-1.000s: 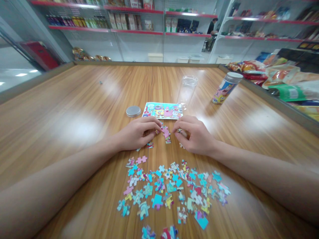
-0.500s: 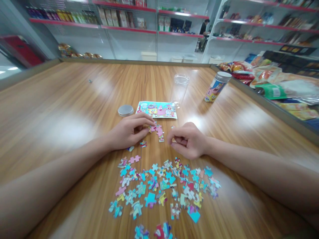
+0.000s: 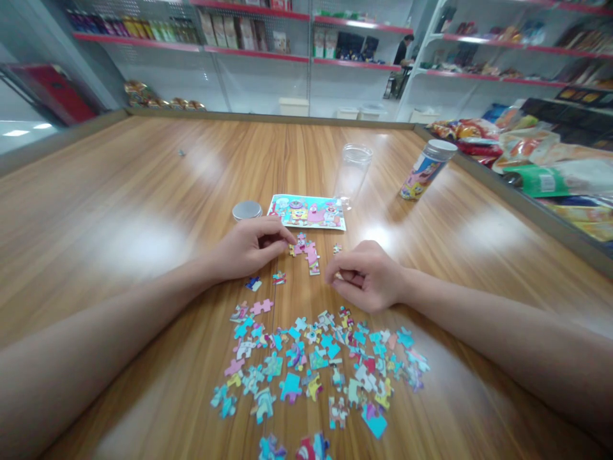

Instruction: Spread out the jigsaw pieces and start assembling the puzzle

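Note:
My left hand (image 3: 249, 246) rests on the wooden table (image 3: 119, 211), fingers together, fingertips pressed on the left end of a small joined cluster of pink puzzle pieces (image 3: 307, 250). My right hand (image 3: 366, 275) lies just right of and below that cluster, fingers curled into a pinch on a small puzzle piece that is mostly hidden. A single loose piece (image 3: 337, 248) sits above it. Several loose pieces (image 3: 320, 367) are spread nearer to me. A printed reference picture (image 3: 307, 212) lies beyond the cluster.
A silver lid (image 3: 247, 210) lies left of the picture, an open clear jar (image 3: 353, 174) right of it, and a lidded cartoon-printed tube (image 3: 426, 170) further right. Snack bags (image 3: 541, 163) pile past the table's right edge. Store shelves and a distant person (image 3: 401, 57) stand behind.
My right hand has drawn back from the joined cluster toward me, closing into a pinch. My left hand has stayed on the cluster's left end.

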`<state>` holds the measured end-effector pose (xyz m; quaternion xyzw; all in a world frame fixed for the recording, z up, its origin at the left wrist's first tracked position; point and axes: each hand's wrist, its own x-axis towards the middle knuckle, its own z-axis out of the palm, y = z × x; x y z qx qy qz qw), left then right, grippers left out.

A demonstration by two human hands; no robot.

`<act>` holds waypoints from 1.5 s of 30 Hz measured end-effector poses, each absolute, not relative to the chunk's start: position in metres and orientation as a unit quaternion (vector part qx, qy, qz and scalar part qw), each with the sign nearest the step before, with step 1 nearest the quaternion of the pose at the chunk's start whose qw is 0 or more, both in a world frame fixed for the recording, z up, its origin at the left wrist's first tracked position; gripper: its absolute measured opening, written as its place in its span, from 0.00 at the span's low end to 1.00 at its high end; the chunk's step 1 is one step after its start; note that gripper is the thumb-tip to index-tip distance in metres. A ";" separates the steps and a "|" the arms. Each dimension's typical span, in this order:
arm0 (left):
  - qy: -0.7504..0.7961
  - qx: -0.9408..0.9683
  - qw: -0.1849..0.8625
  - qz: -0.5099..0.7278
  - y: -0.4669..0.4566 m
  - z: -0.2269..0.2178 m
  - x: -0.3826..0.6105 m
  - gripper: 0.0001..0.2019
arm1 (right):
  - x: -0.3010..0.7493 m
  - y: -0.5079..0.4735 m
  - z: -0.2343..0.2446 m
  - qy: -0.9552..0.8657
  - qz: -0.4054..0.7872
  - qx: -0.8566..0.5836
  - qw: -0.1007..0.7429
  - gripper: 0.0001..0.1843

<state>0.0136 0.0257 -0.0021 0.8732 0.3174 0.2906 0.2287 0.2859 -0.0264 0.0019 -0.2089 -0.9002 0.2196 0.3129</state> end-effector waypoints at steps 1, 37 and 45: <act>0.320 0.872 0.231 0.290 0.025 -0.002 0.014 0.08 | 0.286 -0.027 0.002 -0.902 0.214 -0.210 0.312 0.07; 0.258 0.889 0.195 0.323 0.022 -0.002 0.023 0.12 | 0.265 -0.050 0.014 -0.973 0.155 -0.094 0.141 0.25; 0.203 0.911 0.178 0.311 0.026 -0.010 0.021 0.12 | 0.268 -0.040 0.001 -0.930 0.098 -0.239 0.263 0.09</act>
